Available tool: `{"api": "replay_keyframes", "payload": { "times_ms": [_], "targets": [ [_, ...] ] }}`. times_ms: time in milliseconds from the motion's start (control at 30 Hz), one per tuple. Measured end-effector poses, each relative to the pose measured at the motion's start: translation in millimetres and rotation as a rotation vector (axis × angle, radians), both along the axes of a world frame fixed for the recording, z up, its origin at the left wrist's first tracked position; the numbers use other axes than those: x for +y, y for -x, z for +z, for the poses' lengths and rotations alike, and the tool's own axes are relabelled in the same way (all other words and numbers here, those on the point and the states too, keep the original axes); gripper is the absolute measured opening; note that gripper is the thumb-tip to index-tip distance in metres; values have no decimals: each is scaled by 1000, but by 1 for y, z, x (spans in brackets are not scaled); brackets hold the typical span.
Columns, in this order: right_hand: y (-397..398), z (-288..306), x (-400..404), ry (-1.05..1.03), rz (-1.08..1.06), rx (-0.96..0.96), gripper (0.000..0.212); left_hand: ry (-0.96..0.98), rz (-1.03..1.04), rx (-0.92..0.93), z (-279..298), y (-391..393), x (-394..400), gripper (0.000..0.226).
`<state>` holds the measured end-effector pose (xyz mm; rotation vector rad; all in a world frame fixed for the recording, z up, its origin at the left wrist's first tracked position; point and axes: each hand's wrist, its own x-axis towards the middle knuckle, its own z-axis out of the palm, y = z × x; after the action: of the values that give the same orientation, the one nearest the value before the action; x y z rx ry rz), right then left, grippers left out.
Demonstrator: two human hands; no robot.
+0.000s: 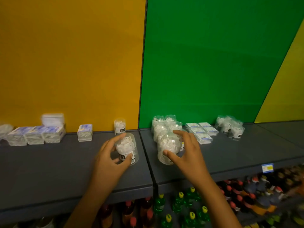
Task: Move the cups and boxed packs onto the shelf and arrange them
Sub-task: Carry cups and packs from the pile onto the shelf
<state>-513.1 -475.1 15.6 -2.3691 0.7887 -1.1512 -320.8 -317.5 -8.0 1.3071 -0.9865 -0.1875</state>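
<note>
Head view: grey shelf (pixel 65 170), orange and green back panels | left hand (pixel 111 155) grips one cup (pixel 125 148) | right hand (pixel 185 150) clasps another cup (pixel 169 148) | boxed packs (pixel 35 134) back left | bottles (pixel 181 204) below.

Grey shelf (pixel 65 165), orange wall panel (pixel 72 63), green wall panel (pixel 213 63), clear cups (pixel 125 148), white contents

My left hand (pixel 113 155) wraps a cup (pixel 125 148) on the shelf (pixel 65 170), left of the panel seam. My right hand (pixel 185 150) cups another cup (pixel 169 148) just right of it, at the front of a cluster of cups (pixel 164 125). Flat boxed packs (pixel 200 130) lie right of that cluster, more cups (pixel 230 127) beyond. A lone cup (pixel 119 126) stands behind my left hand; boxed packs (pixel 36 134) sit far left. Bottles (pixel 189 204) stand below.
</note>
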Motion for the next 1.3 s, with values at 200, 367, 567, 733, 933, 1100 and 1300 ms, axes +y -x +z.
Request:
{"api": "replay_keyframes", "payload": {
  "times_ms": [200, 367, 567, 733, 933, 1100, 1300],
  "targets": [
    [27, -15, -2, -30, 42, 60, 64, -21, 54, 18, -7, 39, 7, 60],
    [24, -19, -17, -40, 57, 100, 64, -41, 140, -33, -3, 45, 1, 60],
    [7, -26, -33, -64, 53, 92, 66, -77, 185, -38, -6, 31, -21, 70],
    [-4, -37, -45, -63, 71, 143, 65, -78, 218, -47, -9, 26, -39, 71],
    [-9, -44, -56, -30, 70, 147, 64, -78, 218, -80, -8, 22, -52, 70],
    [-1, -42, -61, -15, 121, 179, 65, -70, 227, -105, 1, 37, -61, 69],
    [38, -17, -86, 31, 140, 136, 52, -49, 241, -120, 23, 71, -82, 67]
  ]
}}
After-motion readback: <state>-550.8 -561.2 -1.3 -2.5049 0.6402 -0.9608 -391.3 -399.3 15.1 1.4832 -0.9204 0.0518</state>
